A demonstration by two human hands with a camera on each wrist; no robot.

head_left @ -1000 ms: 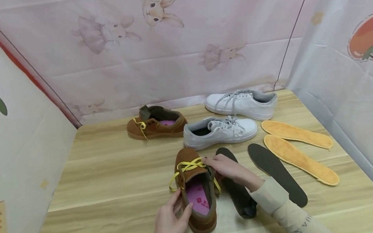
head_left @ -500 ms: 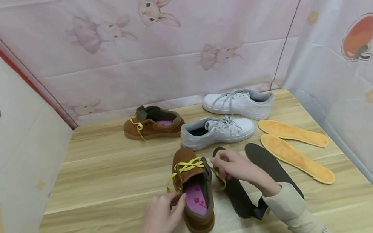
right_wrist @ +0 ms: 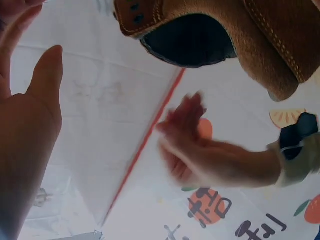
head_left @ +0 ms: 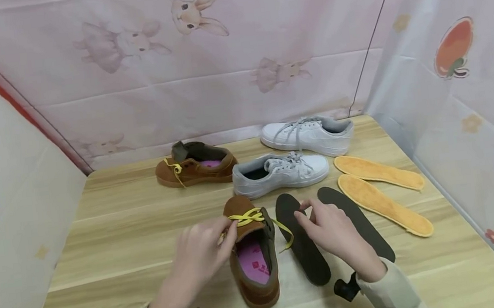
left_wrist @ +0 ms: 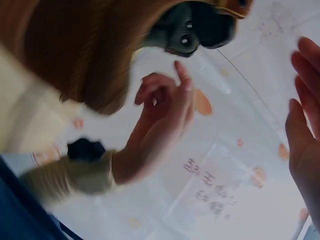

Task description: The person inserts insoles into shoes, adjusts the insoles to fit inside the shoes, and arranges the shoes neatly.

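A brown suede shoe point(head_left: 259, 293) with yellow laces point(head_left: 249, 217) and a pink insole point(head_left: 253, 264) points away from me in the head view. Over its left side is my left hand point(head_left: 203, 249), fingertips overlapping the lace; the left lace end is hidden behind it. The left wrist view shows that hand's fingers fairly straight and apart from the thumb. My right hand point(head_left: 331, 228) hovers above the black insoles, right of the shoe, thumb and fingers apart with nothing between them. One lace end trails loose between shoe and right hand.
Two black insoles point(head_left: 296, 239) lie right of the shoe, and two orange fuzzy insoles point(head_left: 380, 202) farther right. Behind stand another brown shoe point(head_left: 204, 173) and two white sneakers point(head_left: 303, 173). Printed fabric walls point(head_left: 205, 98) enclose the wooden table point(head_left: 125, 247).
My left hand has risen from the shoe's collar toward the laces. The right hand has let go of the shoe's right side and moved right; the right lace end now hangs out to the side.
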